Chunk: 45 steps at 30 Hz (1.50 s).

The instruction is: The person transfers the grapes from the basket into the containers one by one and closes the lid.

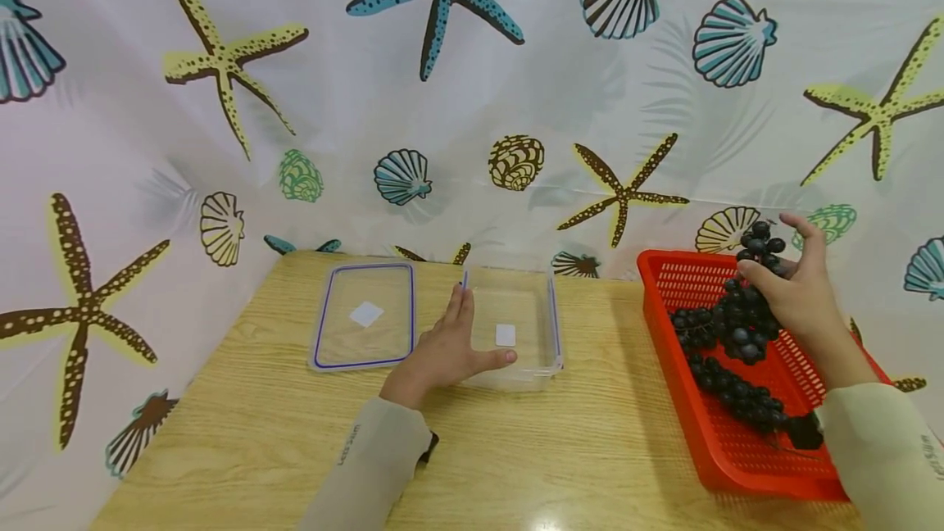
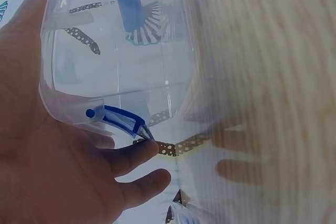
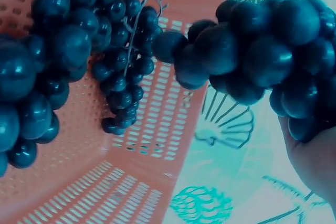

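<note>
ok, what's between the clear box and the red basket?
Only bare wooden table, in the head view. The clear box and red basket stand apart, nothing between them.

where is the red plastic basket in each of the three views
Head view: the red perforated plastic basket sits at right on the wooden table, under the right hand.
Left wrist view: not in it.
Right wrist view: its mesh wall fills the left and centre.
Shared landmark: the bunch of dark round grapes in that hand's grip.

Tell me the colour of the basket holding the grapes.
The basket is red, clearest in the head view.
</note>
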Each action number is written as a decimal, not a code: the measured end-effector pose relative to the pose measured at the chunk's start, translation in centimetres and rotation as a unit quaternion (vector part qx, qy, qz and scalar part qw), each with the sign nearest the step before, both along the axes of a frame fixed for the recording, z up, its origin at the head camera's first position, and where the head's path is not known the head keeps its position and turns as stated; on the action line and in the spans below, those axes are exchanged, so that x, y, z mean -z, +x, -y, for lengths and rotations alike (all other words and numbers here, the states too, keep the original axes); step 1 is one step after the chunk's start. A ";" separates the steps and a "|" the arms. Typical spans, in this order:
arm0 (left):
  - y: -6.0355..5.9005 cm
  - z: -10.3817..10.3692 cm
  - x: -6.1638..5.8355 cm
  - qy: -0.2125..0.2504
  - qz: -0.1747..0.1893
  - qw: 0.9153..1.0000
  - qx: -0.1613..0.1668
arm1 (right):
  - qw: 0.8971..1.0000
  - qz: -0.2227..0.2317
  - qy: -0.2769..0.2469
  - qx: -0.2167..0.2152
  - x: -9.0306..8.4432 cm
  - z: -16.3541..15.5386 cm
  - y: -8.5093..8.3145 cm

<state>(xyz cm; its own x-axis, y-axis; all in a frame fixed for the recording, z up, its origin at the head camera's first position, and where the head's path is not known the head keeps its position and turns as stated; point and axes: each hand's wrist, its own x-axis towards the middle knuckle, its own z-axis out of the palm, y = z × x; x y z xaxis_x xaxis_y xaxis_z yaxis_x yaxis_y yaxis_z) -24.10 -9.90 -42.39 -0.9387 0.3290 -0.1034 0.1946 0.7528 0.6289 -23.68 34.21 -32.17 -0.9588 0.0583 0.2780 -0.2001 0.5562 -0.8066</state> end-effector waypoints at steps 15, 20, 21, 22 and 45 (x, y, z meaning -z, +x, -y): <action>-0.2 -0.4 -0.2 0.000 0.004 1.000 0.000 | 0.992 -0.032 0.112 -0.052 -1.1 3.4 0.3; -0.3 -0.4 -0.3 -0.004 0.003 1.000 -0.002 | 0.993 -0.037 0.107 -0.046 -1.8 3.7 0.1; -0.3 -0.4 -0.4 -0.004 0.003 1.000 -0.002 | 0.992 -0.040 0.107 -0.043 -1.9 3.8 0.2; -0.3 -0.4 -0.4 -0.003 0.004 1.000 -0.001 | 0.992 -0.045 0.107 -0.041 -2.0 3.9 0.2; 0.2 0.1 -0.2 0.013 0.001 1.000 -0.002 | 0.990 -0.074 0.095 -0.076 -4.1 12.9 -1.5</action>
